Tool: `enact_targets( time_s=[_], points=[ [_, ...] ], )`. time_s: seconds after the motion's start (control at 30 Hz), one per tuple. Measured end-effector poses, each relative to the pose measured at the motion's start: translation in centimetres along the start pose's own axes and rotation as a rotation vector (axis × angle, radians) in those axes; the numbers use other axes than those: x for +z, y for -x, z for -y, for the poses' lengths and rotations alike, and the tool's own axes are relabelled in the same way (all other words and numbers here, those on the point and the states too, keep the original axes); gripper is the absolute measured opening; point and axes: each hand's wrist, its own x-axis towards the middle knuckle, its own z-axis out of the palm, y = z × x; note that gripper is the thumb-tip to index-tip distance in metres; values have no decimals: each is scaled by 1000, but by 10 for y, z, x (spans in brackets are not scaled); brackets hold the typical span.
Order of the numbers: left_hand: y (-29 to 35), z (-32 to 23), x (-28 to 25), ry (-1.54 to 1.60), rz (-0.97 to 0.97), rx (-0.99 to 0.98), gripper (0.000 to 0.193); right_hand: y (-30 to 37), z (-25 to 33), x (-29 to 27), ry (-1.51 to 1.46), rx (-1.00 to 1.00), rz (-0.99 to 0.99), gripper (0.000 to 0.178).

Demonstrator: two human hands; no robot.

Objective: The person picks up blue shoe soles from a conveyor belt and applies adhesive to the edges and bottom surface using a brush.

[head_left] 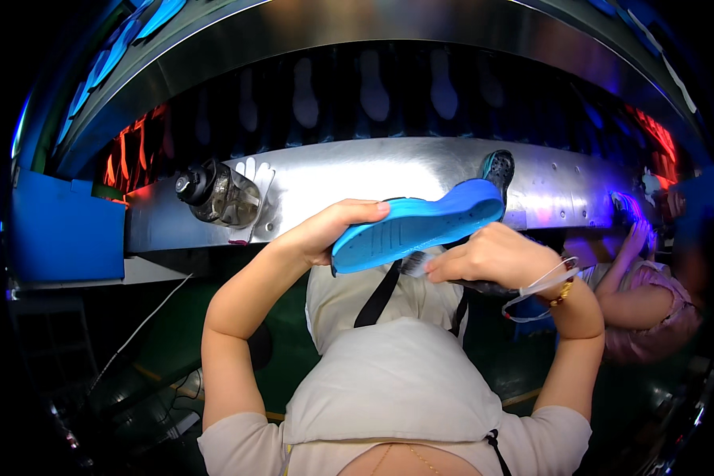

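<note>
My left hand [331, 228] is closed around the left end of a blue shoe sole [420, 224], its thumb on top of the far edge. The sole is held tilted above my lap, its inner face with grooves and small marks turned up toward me. My right hand [496, 258] grips a brush [415, 263] whose pale bristles are at the sole's near edge. Whether the bristles touch it I cannot tell. Most of the brush handle is hidden by my fingers. Just beyond the sole's right end lies a dark piece of footwear [500, 170] with blue edging.
A shiny metal ledge [325, 170] runs across in front of me. On its left stand a dark-capped bottle [222, 194] and white gloves [255, 176]. Behind, several dim sole shapes [374, 87] sit in a dark machine, with red glowing heaters [131, 159]. A co-worker [646, 297] sits at the right.
</note>
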Motion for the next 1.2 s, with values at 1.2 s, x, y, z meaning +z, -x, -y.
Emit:
enact_targets(
  time_s=[1.2],
  points=[
    [-45,-190,24,922,271,1045,70,57,-46,67,-1488,-106,-1562,28]
  ],
)
